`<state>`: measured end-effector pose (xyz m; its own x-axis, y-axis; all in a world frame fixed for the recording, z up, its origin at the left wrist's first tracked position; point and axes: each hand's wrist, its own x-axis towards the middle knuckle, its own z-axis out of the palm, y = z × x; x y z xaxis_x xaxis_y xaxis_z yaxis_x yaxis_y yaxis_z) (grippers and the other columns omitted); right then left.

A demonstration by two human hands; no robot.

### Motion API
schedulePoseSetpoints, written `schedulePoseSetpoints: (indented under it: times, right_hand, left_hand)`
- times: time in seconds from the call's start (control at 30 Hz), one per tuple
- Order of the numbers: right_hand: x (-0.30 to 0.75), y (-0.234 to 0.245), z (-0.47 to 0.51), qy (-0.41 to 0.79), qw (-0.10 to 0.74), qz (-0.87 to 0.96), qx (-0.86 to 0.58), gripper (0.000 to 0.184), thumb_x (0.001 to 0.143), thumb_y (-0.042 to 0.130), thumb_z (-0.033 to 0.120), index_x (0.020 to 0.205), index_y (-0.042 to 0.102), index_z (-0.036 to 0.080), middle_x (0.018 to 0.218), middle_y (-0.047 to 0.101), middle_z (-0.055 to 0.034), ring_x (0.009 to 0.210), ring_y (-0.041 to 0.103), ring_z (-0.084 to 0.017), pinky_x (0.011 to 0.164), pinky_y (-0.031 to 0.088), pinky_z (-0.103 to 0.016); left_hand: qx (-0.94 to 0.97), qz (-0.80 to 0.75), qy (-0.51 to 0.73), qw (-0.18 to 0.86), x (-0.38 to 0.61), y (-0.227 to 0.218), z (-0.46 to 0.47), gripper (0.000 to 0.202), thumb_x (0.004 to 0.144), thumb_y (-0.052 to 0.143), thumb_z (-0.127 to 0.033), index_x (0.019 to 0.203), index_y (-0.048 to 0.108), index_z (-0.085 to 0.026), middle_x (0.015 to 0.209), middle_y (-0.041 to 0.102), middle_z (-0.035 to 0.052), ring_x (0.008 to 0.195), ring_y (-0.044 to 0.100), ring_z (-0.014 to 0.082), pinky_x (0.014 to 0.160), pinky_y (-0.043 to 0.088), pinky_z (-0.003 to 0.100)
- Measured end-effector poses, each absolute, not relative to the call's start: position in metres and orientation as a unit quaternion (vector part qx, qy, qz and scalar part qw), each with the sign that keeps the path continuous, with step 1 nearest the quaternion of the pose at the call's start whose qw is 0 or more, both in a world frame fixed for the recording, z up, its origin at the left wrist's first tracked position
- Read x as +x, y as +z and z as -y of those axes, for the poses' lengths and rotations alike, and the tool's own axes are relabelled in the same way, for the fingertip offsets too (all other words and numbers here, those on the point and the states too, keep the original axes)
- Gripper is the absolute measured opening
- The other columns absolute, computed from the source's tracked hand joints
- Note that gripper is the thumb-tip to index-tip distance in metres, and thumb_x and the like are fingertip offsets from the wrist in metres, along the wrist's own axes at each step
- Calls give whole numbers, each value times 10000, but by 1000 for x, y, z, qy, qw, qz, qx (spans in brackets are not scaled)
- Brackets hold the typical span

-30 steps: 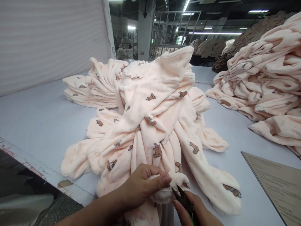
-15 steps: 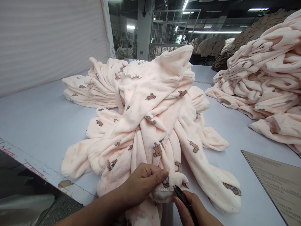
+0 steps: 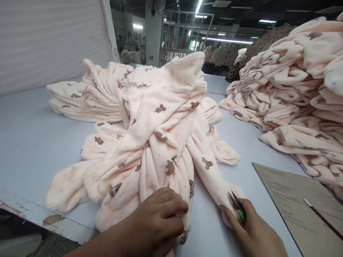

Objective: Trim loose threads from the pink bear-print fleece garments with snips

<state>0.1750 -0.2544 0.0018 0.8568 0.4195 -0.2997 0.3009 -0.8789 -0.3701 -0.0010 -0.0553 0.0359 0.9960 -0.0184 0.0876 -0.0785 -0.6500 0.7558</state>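
Observation:
A pale pink fleece garment [image 3: 158, 125] printed with brown bears lies heaped in front of me, its sleeves and folds spread over the table. At its near edge, my left hand [image 3: 160, 217] has its fingers curled around a gathered part of the fleece; the fingertips and the gripped edge are mostly hidden. Out to the right, my right hand [image 3: 252, 223] holds a pair of dark thread snips [image 3: 238, 208] with a bit of green on them. Their blades point up and left, over the end of a sleeve.
A big pile of similar pink garments [image 3: 284, 82] rises on the right. Nearer stands a flat brown printed sheet [image 3: 284, 192] with a slim dark-red stick [image 3: 325, 221] across it. More folded fleece [image 3: 99, 92] lies at back left. The table's worn edge [image 3: 53, 221] runs lower left.
My right hand with the snips has moved right, away from the cuff by my left hand. My left hand has turned over, knuckles up, and lowered the cuff. The view has swung right.

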Motion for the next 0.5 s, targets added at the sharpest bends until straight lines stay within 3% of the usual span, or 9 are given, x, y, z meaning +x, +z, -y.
schedulePoseSetpoints:
  times: [0.07,0.13,0.2,0.3,0.37,0.5]
  right_hand:
    - [171,0,255,271,286,137,-909,417,722,465,651,842,499,254,627,560,24,592,567,-183,572,452,-273]
    - [158,-1,253,306,464,33,-831,423,678,586,603,911,513,258,714,596,24,726,604,-178,609,471,-222]
    - [141,-5,249,338,566,-73,-748,562,600,671,587,1026,514,256,820,654,1,843,625,-211,640,496,-232]
    - [120,-15,242,381,602,-110,-693,584,555,684,608,976,592,213,813,697,-52,856,642,-265,661,518,-299]
    - [110,-22,236,395,596,-105,-691,546,573,672,606,927,633,192,788,703,-66,860,644,-279,694,518,-326]
    - [95,-23,226,384,597,-89,-698,565,628,649,574,1031,609,181,868,696,-52,953,611,-259,784,489,-323]
  left_hand:
    - [939,32,-41,341,-4,28,48,115,689,467,-50,639,488,-151,757,566,37,744,493,169,767,402,309]
    - [955,-38,-112,273,-8,25,38,102,699,450,-75,641,471,-156,701,552,36,682,477,180,703,403,331]
    - [955,-115,-162,219,-11,30,32,101,764,422,-127,724,510,-155,734,564,58,706,490,213,691,403,366]
    - [949,-115,-150,252,-9,39,40,185,800,512,-306,905,528,-155,857,585,74,803,515,237,730,412,366]
    - [946,-62,-45,315,-5,36,55,365,739,599,-394,1003,495,-164,958,577,72,865,516,222,766,411,327]
    - [918,-15,180,353,3,16,84,312,691,542,-220,985,452,-166,897,566,51,805,514,184,717,400,279]
